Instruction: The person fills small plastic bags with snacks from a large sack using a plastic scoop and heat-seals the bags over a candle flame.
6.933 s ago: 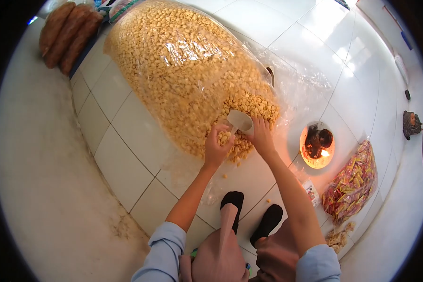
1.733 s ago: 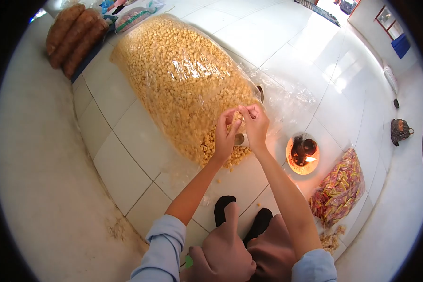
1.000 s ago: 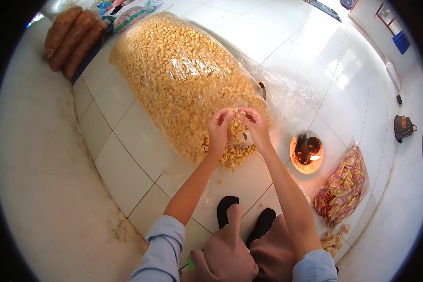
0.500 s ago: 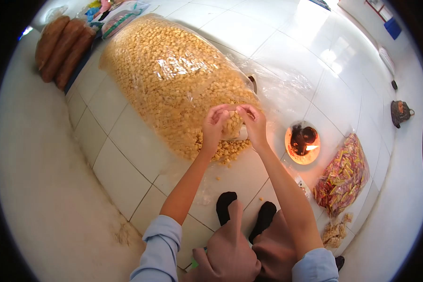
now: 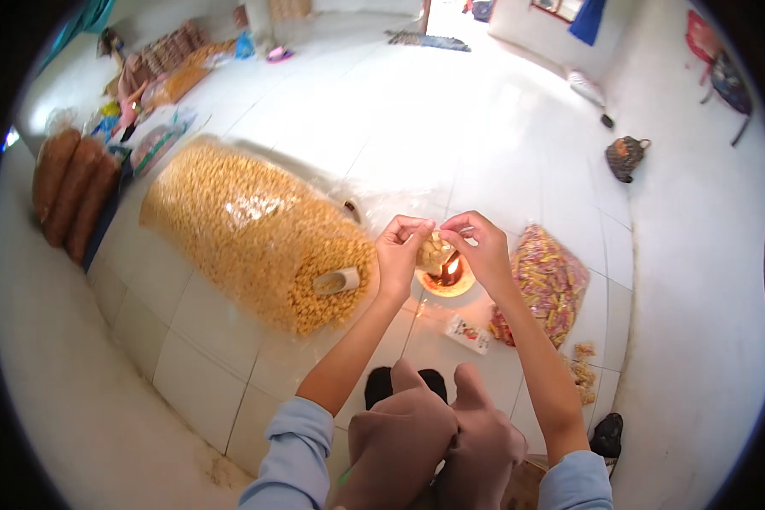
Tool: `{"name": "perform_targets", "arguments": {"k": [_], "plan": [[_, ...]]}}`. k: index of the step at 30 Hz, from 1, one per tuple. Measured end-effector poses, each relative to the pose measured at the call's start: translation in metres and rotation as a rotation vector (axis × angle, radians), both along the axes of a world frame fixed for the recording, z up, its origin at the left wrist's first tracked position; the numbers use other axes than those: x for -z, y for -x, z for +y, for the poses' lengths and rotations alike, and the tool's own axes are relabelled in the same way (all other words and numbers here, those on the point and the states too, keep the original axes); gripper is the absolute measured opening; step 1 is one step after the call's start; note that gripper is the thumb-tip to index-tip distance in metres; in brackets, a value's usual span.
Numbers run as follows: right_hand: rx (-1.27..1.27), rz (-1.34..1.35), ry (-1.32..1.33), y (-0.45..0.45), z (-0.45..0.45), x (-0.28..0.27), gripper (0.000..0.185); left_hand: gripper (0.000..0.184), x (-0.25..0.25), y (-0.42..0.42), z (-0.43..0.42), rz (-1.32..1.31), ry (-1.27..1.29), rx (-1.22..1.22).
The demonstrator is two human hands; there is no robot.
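Between my two hands hangs a small clear bag of snacks [image 5: 434, 252], pinched along its top edge. My left hand [image 5: 402, 246] closes on one side of the top, my right hand [image 5: 481, 242] on the other. Just behind and below the bag, a flame [image 5: 453, 266] burns in a dish [image 5: 447, 290] on the floor; the bag hides part of the dish. To the left lies a large clear sack of yellow snack pieces [image 5: 238, 212], its near end open. A pale scoop [image 5: 337, 281] rests on the snacks there.
A bag of red and yellow packets [image 5: 548, 276] lies right of the flame. A small printed box [image 5: 467, 334] is in front of it. Several small filled bags [image 5: 583, 374] lie nearer me. Long brown sacks [image 5: 76, 191] lean at the left wall. Another person [image 5: 132, 89] sits far back.
My view has swung right and up. My hands, still pinching the small bag, have gone from over the large sack to beside the flame. The scoop now shows fully.
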State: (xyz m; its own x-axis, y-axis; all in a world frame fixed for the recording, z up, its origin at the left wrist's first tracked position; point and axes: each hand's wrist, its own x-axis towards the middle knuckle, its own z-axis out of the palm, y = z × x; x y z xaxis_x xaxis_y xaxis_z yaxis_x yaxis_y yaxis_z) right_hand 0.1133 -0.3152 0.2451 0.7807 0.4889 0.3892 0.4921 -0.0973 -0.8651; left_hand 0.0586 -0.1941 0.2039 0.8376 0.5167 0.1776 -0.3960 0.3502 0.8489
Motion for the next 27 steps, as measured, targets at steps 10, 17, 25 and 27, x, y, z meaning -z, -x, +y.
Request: {"name": "perform_targets", "arguments": {"k": [10, 17, 25, 27], "plan": [[0.235, -0.008, 0.04, -0.014, -0.147, -0.011, 0.01, 0.044, 0.012, -0.045, -0.125, 0.08, -0.263, 0.822], [0.501, 0.276, -0.229, -0.028, -0.221, 0.125, 0.012, 0.033, 0.144, -0.066, -0.19, 0.233, -0.275, 0.742], [0.649, 0.169, 0.436, -0.031, -0.267, 0.322, 0.018, 0.032, 0.261, -0.047, -0.205, 0.398, -0.438, 0.528], [0.668, -0.122, 0.539, -0.043, -0.254, 0.325, 0.02, 0.032, 0.265, -0.046, -0.204, 0.434, -0.43, 0.563]]}}
